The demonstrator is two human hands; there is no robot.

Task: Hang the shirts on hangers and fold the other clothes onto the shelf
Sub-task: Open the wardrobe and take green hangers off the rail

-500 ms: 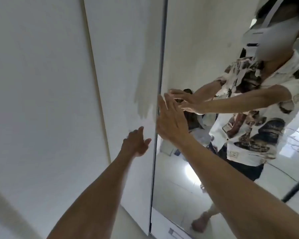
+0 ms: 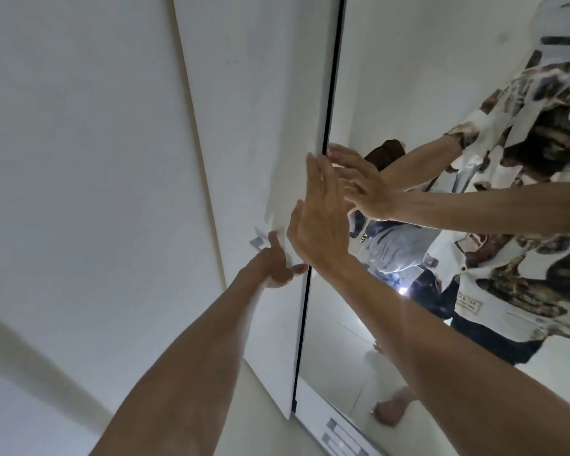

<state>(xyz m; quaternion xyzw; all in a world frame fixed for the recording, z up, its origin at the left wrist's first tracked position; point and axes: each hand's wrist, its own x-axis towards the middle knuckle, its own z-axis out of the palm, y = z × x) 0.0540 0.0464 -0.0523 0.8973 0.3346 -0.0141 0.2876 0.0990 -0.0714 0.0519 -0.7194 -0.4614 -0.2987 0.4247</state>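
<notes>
Right hand (image 2: 320, 215): reaching flat, fingers straight, at the mirror door's (image 2: 392, 93) dark edge.
Left hand (image 2: 275, 263): lying open against the white door (image 2: 244, 110), beside a small metal catch (image 2: 259, 241).
Clothes (image 2: 392, 248): showing only as a heap reflected in the mirror.

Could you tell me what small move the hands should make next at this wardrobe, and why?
Probably slide the mirrored door sideways to open the wardrobe. The right hand is held flat with straight fingers at the door's dark edge, and the left hand is open against the white panel beside it. No clothes, hangers or shelf are in direct view yet, so opening seems to come first.
</notes>
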